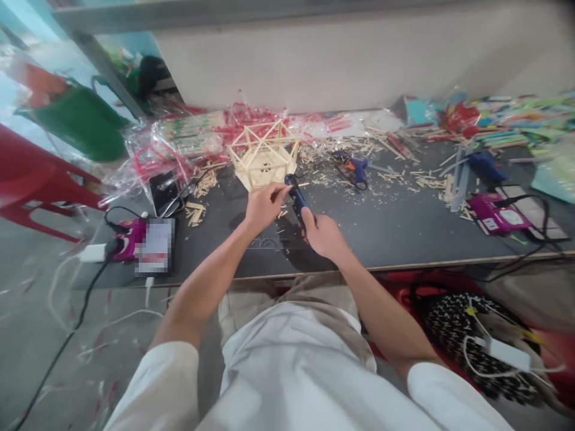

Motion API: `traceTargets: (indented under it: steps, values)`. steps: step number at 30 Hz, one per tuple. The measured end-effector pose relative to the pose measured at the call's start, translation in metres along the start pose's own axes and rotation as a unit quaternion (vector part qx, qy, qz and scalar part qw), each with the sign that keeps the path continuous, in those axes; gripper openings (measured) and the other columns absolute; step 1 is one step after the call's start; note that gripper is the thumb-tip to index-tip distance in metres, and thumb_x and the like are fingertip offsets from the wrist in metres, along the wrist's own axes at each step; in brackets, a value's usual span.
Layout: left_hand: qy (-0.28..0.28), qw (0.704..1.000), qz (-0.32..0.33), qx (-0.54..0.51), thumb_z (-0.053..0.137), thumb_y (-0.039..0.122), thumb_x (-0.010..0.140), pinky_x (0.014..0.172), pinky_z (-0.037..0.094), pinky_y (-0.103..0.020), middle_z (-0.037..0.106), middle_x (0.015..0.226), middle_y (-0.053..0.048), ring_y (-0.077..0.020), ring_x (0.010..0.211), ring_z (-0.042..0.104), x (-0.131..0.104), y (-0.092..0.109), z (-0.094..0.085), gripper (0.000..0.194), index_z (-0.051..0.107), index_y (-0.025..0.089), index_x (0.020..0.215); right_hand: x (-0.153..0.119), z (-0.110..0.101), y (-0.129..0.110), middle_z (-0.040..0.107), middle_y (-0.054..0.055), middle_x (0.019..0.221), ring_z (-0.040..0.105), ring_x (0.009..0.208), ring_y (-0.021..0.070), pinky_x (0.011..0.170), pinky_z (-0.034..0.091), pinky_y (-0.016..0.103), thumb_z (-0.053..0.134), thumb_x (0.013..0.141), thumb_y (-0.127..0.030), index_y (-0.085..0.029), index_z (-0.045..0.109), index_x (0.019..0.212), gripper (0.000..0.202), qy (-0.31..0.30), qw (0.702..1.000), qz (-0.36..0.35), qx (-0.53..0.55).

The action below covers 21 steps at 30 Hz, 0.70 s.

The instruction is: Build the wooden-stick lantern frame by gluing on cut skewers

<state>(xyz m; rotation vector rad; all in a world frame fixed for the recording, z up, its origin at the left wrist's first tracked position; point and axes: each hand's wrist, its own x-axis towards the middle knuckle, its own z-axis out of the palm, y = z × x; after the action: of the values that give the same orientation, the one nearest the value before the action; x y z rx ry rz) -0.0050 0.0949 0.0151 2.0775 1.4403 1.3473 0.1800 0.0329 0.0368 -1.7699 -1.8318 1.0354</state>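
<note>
My right hand is wrapped round a long dark blue hand tool that points up and away from me; its exact kind is not clear. My left hand is closed in a pinch close to the tool's far end. Whatever lies between those fingertips is too small to make out. Just beyond both hands stands an open framework of pale wooden sticks, with a wide faceted base and crossed struts on top. Part of its near side is hidden by my left hand.
Wooden stick offcuts litter the dark table. An orange and blue glue gun lies to the right. Purple power strips with cords sit at both sides, a phone at the left. Plastic wrappers are heaped behind.
</note>
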Motion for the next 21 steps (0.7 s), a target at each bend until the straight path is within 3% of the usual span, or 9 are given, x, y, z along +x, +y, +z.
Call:
traceTargets:
  steps: [6, 11, 14, 17, 21]
  values:
    - [0.004, 1.0, 0.01, -0.011, 0.063, 0.039, 0.1, 0.067, 0.053, -0.023, 0.078, 0.074, -0.002, -0.0119, 0.062, 0.07, 0.0, 0.002, -0.001, 0.026, 0.077, 0.019, 0.09, -0.004, -0.003, -0.003, 0.075, 0.014, 0.079, 0.072, 0.078, 0.0263, 0.076, 0.044, 0.03, 0.026, 0.112, -0.055, -0.019, 0.062, 0.078, 0.062, 0.007, 0.999, -0.011, -0.052]
    - [0.023, 0.999, 0.004, -0.026, 0.061, 0.041, 0.1, 0.069, 0.055, -0.022, 0.079, 0.076, -0.002, -0.0118, 0.064, 0.073, 0.0, 0.011, -0.008, 0.028, 0.076, 0.02, 0.09, -0.005, -0.005, -0.001, 0.078, 0.018, 0.095, 0.073, 0.093, 0.0307, 0.074, 0.041, 0.031, 0.025, 0.113, -0.054, -0.018, 0.067, 0.09, 0.06, 0.085, 0.992, 0.003, -0.091]
    - [0.02, 0.999, -0.002, -0.035, 0.063, 0.04, 0.098, 0.066, 0.055, -0.022, 0.078, 0.074, -0.002, -0.0125, 0.062, 0.073, 0.002, 0.013, -0.015, 0.026, 0.075, 0.019, 0.088, -0.006, -0.009, 0.007, 0.078, 0.018, 0.099, 0.073, 0.098, 0.0328, 0.076, 0.04, 0.032, 0.024, 0.113, -0.053, -0.017, 0.067, 0.093, 0.059, 0.09, 0.991, 0.008, -0.101]
    - [-0.032, 0.999, 0.003, -0.021, 0.065, 0.04, 0.096, 0.066, 0.055, -0.024, 0.078, 0.075, -0.003, -0.0135, 0.063, 0.071, 0.006, 0.009, -0.021, 0.025, 0.076, 0.019, 0.087, -0.013, -0.018, 0.018, 0.076, 0.019, 0.095, 0.073, 0.094, 0.0333, 0.075, 0.039, 0.033, 0.026, 0.112, -0.053, -0.017, 0.065, 0.092, 0.056, 0.095, 0.987, 0.009, -0.13]
    - [-0.131, 0.989, 0.033, 0.059, 0.067, 0.037, 0.095, 0.07, 0.052, -0.026, 0.078, 0.076, -0.002, -0.0152, 0.065, 0.069, 0.013, -0.002, -0.03, 0.021, 0.079, 0.02, 0.088, -0.031, -0.031, 0.034, 0.073, 0.019, 0.09, 0.071, 0.088, 0.0332, 0.075, 0.04, 0.035, 0.025, 0.111, -0.053, -0.017, 0.065, 0.093, 0.056, 0.15, 0.973, -0.011, -0.177]
